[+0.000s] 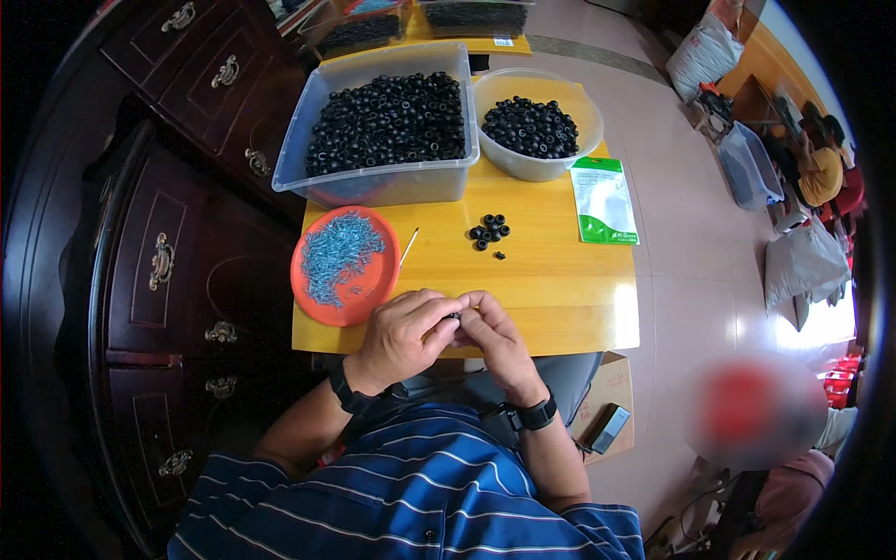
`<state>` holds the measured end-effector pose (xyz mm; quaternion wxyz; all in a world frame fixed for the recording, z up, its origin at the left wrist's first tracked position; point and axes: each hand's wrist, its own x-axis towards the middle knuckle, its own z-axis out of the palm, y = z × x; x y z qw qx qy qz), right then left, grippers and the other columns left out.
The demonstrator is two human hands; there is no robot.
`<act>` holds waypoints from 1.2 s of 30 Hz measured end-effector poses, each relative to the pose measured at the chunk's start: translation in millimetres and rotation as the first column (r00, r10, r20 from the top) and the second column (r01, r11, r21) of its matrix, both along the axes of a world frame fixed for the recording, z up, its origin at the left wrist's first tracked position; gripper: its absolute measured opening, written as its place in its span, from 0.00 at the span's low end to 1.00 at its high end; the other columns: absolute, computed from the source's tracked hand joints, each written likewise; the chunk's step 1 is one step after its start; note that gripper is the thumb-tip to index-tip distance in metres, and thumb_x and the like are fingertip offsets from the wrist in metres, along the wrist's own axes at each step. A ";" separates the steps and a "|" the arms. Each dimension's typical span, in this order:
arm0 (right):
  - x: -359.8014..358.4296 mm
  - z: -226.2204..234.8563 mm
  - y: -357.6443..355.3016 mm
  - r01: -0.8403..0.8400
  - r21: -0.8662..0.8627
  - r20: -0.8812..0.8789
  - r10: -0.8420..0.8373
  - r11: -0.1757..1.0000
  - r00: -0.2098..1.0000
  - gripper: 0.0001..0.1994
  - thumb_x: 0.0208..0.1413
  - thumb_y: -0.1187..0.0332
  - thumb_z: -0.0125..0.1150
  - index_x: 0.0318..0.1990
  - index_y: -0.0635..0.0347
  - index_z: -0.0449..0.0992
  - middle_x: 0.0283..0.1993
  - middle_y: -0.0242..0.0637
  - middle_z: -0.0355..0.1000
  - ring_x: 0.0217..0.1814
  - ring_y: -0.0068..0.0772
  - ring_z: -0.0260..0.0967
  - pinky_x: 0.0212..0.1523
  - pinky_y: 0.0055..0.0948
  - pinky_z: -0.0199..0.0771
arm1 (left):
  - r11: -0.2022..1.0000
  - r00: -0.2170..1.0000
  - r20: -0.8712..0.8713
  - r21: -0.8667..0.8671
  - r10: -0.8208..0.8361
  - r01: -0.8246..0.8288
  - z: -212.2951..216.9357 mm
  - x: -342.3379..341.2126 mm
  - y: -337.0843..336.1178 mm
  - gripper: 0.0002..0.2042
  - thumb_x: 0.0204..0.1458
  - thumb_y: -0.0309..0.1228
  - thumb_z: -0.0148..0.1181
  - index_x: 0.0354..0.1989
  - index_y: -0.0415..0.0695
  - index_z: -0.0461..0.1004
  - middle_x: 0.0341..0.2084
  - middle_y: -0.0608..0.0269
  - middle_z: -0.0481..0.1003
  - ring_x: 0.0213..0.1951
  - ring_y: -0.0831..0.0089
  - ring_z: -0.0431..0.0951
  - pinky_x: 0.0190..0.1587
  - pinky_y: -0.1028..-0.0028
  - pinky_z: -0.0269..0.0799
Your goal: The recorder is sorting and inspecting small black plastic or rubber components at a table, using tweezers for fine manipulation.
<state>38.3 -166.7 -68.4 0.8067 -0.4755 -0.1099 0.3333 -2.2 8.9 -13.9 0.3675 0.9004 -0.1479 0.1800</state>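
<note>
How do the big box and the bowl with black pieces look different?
The box has corners; the bowl is round. The box is bigger than the bowl. The box holds more black pieces than the bowl. Both look see-through and stand on the table.
</note>
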 end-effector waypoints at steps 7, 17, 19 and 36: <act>4.9 -9.1 -11.8 -0.034 0.109 -0.206 0.056 0.993 0.977 0.11 0.73 0.59 0.54 0.50 0.56 0.72 0.38 0.27 0.76 0.39 0.17 0.75 0.44 0.20 0.75 | 0.994 0.994 0.035 0.044 -0.105 0.104 8.5 7.6 -7.4 0.15 0.47 0.19 0.69 0.45 0.41 0.78 0.35 0.57 0.81 0.36 0.59 0.83 0.37 0.65 0.78; 6.8 -19.6 -20.6 0.028 0.381 -0.389 0.132 0.924 0.912 0.06 0.70 0.66 0.58 0.47 0.57 0.72 0.38 0.29 0.76 0.37 0.21 0.77 0.42 0.21 0.79 | 0.983 0.981 0.061 0.012 -0.183 0.183 2.0 16.2 -11.5 0.08 0.47 0.20 0.70 0.36 0.40 0.80 0.38 0.58 0.82 0.36 0.61 0.83 0.38 0.66 0.79; 6.4 -19.0 -20.5 0.111 0.446 -0.454 0.117 0.888 0.883 0.06 0.69 0.68 0.59 0.47 0.58 0.72 0.39 0.32 0.76 0.38 0.23 0.77 0.43 0.24 0.81 | 0.980 0.978 0.064 0.001 -0.201 0.201 2.4 18.9 -12.1 0.08 0.48 0.21 0.70 0.37 0.40 0.81 0.38 0.57 0.82 0.36 0.61 0.83 0.38 0.67 0.79; 12.0 -40.8 -43.8 0.152 0.564 -0.410 0.115 0.812 0.905 0.16 0.67 0.67 0.61 0.60 0.60 0.72 0.48 0.34 0.73 0.42 0.24 0.71 0.49 0.29 0.79 | 0.982 0.989 -0.142 0.191 0.034 -0.006 -50.9 101.4 -29.7 0.10 0.55 0.30 0.63 0.46 0.45 0.80 0.35 0.54 0.80 0.37 0.52 0.81 0.38 0.57 0.77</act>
